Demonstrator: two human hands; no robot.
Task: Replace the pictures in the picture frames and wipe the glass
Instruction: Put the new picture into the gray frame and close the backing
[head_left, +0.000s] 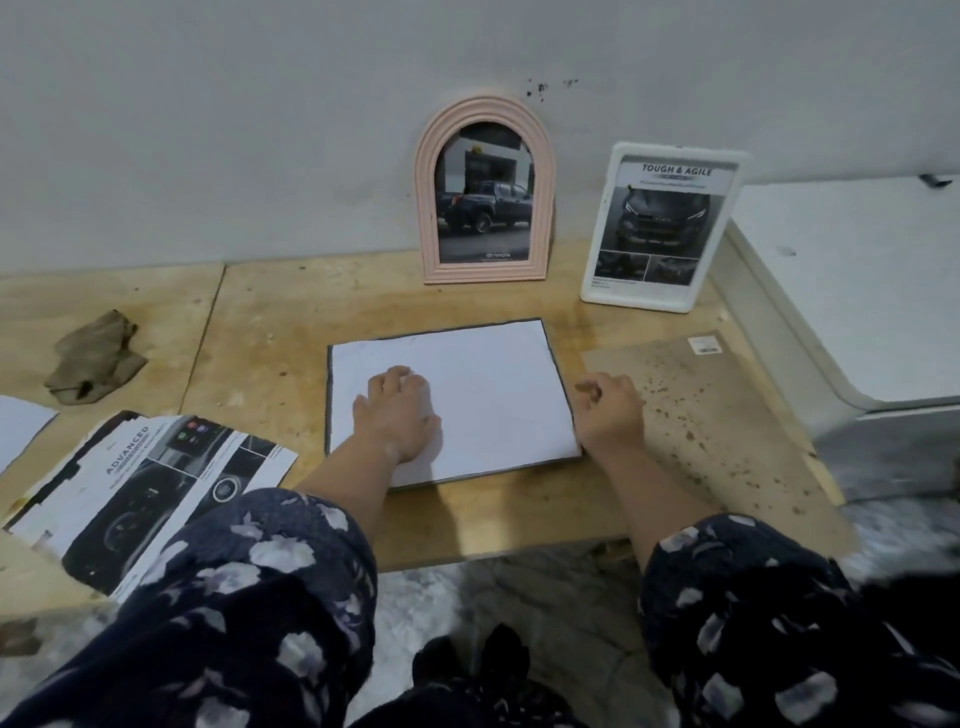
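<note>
A dark-edged picture frame (553, 358) lies flat in the middle of the wooden table, with a white sheet of paper (493, 395) face down covering it. My left hand (397, 413) presses flat on the sheet's left part. At the frame's right edge rests my right hand (610, 415), fingers loosely curled, holding nothing that I can see. Against the wall stand a pink arched frame (484, 189) with a truck picture and a white frame (660, 228) with a "Tough & Agile" car page. A brown backing board (691, 384) lies right of the flat frame.
A crumpled brown cloth (93, 358) lies at the left of the table (270, 312). Printed car brochure pages (140, 483) are spread at the front left. A white surface (852, 280) adjoins the table on the right. The table's front edge is near my sleeves.
</note>
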